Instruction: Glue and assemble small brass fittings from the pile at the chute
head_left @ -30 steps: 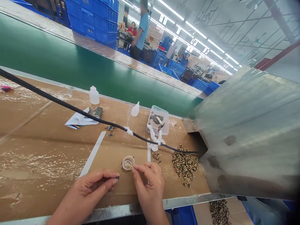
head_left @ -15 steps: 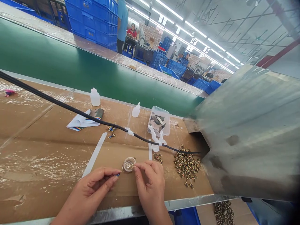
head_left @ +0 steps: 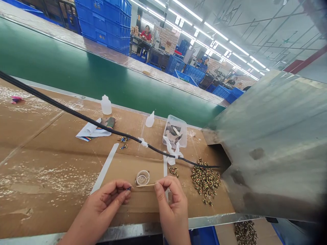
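Observation:
Between thumb and fingertips, my left hand (head_left: 108, 200) pinches a small dark-blue piece (head_left: 128, 189), mostly hidden by the fingers. A thin wooden stick (head_left: 145, 185) is held by its right end in my right hand (head_left: 172, 200), and its tip points left toward the blue piece, apart from it. Just behind the stick, a small clear round cup (head_left: 142, 177) stands on the cardboard. To the right lies a large pile of small dark, multicoloured pieces (head_left: 205, 180), with a smaller cluster (head_left: 173, 171) nearer the cup.
A black cable (head_left: 84, 117) crosses above the cardboard-covered table. Behind it are two white squeeze bottles (head_left: 106, 104), a clear plastic box (head_left: 175, 131) and folded cloth (head_left: 95, 131). A metal housing (head_left: 276, 146) stands at right; a green conveyor belt (head_left: 107, 73) runs behind.
My right hand has moved right, drawing the stick away from the cup, so more of its length shows. My left hand stays nearly in place. A standing person in the background has left view.

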The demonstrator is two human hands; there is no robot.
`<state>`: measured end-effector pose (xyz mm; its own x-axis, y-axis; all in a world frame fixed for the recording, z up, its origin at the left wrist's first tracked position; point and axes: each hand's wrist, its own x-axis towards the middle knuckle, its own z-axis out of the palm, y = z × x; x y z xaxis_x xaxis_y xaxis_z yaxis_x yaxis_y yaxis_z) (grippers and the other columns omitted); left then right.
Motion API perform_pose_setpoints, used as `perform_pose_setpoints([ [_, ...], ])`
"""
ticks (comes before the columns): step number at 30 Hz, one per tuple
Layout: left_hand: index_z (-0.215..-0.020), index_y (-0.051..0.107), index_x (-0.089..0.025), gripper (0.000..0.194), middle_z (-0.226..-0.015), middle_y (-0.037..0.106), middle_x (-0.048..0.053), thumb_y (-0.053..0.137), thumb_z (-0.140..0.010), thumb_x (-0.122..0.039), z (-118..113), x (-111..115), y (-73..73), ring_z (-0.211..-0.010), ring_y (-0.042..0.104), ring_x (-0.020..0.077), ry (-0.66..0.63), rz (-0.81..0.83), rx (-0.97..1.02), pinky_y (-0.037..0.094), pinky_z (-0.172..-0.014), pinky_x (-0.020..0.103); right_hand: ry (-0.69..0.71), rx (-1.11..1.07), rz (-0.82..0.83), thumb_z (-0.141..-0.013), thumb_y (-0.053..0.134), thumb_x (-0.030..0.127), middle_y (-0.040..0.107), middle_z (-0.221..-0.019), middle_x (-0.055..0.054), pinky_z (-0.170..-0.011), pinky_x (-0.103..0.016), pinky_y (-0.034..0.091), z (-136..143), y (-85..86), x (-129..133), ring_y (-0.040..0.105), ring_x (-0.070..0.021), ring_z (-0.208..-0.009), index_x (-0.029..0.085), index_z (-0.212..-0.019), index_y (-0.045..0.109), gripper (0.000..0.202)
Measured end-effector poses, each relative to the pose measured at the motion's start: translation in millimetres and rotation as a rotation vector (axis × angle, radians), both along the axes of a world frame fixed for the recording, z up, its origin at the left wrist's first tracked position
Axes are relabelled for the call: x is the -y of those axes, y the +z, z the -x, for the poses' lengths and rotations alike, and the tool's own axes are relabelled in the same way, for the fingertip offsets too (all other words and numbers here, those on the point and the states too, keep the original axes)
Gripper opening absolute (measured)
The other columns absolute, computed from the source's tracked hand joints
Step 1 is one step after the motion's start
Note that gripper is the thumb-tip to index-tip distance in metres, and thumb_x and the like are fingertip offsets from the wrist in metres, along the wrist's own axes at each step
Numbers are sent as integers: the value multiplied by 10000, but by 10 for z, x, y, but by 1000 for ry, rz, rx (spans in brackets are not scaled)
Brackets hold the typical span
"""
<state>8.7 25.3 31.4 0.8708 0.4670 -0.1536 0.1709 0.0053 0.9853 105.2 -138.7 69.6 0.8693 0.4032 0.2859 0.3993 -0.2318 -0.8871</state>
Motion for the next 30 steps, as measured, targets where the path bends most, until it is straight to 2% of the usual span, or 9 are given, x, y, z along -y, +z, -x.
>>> perform_pose_setpoints([
  [5, -872, 720, -196, 235, -788, 757, 44, 698, -770, -406, -8, 21, 5, -730, 724, 201, 45, 0, 25, 605, -708, 250, 31, 110, 51, -947, 552, 210, 623, -815, -8, -726, -255, 448, 95, 40, -33, 593, -163, -790, 227, -836, 648, 148],
  [14, -873, 735, -211, 200, -813, 771, 34, 719, -761, -377, 7, 24, -36, -748, 736, 186, 36, 22, 55, 606, -723, 209, 49, 186, 96, -936, 567, 182, 628, -857, -17, -749, -281, 452, 111, 12, -44, 589, -176, -830, 231, -883, 653, 112],
  [22, -873, 751, -247, 168, -861, 786, 21, 721, -765, -372, 24, 28, -64, -811, 754, 204, 47, 13, 83, 613, -756, 217, 89, 413, 140, -899, 566, 96, 610, -828, -16, -738, -318, 390, 133, 72, -15, 556, -184, -783, 223, -915, 647, 152],
  [30, -828, 778, -269, 137, -826, 798, 8, 759, -720, -351, -15, 31, -36, -792, 761, 201, 60, 4, 126, 610, -750, 197, 110, 427, 141, -900, 567, 70, 597, -846, -9, -761, -316, 370, 110, 106, -22, 529, -176, -806, 213, -929, 632, 160],
])
